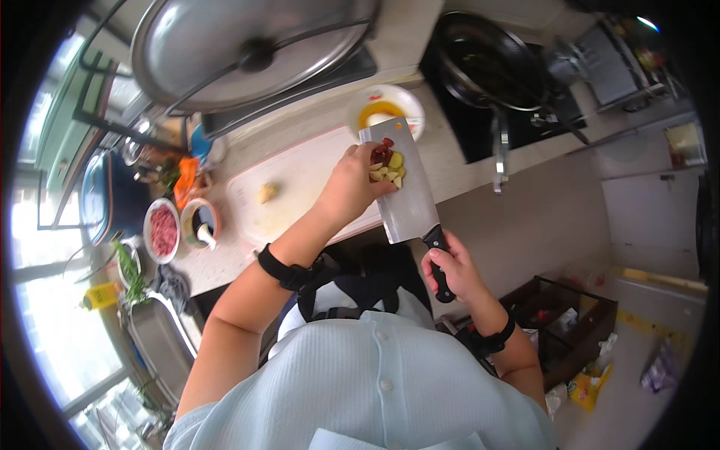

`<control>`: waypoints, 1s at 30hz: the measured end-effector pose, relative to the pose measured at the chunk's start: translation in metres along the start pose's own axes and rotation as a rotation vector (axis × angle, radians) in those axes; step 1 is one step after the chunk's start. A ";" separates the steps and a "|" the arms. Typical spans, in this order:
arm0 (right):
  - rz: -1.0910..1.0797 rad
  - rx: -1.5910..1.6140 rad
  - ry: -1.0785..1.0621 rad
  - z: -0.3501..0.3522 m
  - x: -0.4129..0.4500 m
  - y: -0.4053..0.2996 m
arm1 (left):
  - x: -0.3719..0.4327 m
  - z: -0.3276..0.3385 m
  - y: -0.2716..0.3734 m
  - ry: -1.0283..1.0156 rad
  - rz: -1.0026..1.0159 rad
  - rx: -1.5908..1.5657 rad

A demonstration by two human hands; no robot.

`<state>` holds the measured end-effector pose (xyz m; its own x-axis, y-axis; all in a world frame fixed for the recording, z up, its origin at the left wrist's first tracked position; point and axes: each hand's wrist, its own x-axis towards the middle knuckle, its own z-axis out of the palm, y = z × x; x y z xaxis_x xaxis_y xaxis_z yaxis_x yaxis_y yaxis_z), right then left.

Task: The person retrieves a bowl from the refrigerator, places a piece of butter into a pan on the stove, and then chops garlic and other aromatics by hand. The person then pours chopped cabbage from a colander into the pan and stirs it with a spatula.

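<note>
A Chinese cleaver [409,205] is held by its black handle in my right hand [458,269], blade flat and pointing away from me. On the blade lie pale garlic pieces [387,173], yellowish slices [396,160] that look like ginger, and dried red chilli pieces [383,152]. My left hand [351,183] cups these pieces from the left, thumb and fingers around them against the blade. Beyond the blade's tip, and partly covered by it, is a white bowl [415,107] with yellow-orange liquid. A ginger-like lump [267,193] rests on the white cutting board [298,163].
A wok [484,62] stands on the black hob [458,132] at the right, its handle jutting over the counter. Raw minced meat [163,229] fills a bowl beside a bowl of dark liquid [203,216] with a white spoon. A large lid [197,34] leans at the back.
</note>
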<state>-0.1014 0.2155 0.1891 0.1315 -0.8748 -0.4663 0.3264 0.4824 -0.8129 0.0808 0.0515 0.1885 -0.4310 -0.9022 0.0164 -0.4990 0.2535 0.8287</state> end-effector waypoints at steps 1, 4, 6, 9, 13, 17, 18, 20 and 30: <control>-0.024 -0.011 0.021 -0.006 -0.007 -0.012 | 0.009 0.005 0.015 -0.014 0.024 -0.008; -0.088 0.065 0.131 -0.027 -0.024 -0.050 | 0.056 0.023 0.060 -0.054 0.150 0.013; -0.138 0.069 0.168 -0.048 -0.027 -0.078 | 0.088 0.032 0.101 -0.127 0.166 0.049; -0.186 0.063 0.203 -0.081 -0.018 -0.117 | 0.142 0.057 0.128 -0.175 0.167 0.037; -0.202 0.105 0.217 -0.128 0.007 -0.155 | 0.210 0.102 0.147 -0.195 0.082 -0.027; -0.174 0.150 0.189 -0.169 0.039 -0.172 | 0.257 0.147 0.144 -0.034 0.091 0.221; -0.161 0.142 0.194 -0.178 0.044 -0.173 | 0.261 0.153 0.147 -0.027 0.062 0.232; -0.151 0.126 0.187 -0.193 0.051 -0.177 | 0.276 0.165 0.145 0.023 0.073 0.300; -0.090 0.163 0.143 -0.233 0.054 -0.186 | 0.292 0.166 0.146 -0.086 0.294 0.410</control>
<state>-0.3736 0.0893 0.2341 -0.0352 -0.8929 -0.4490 0.4791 0.3792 -0.7916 -0.2422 -0.1172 0.2215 -0.6493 -0.7445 0.1555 -0.5939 0.6240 0.5078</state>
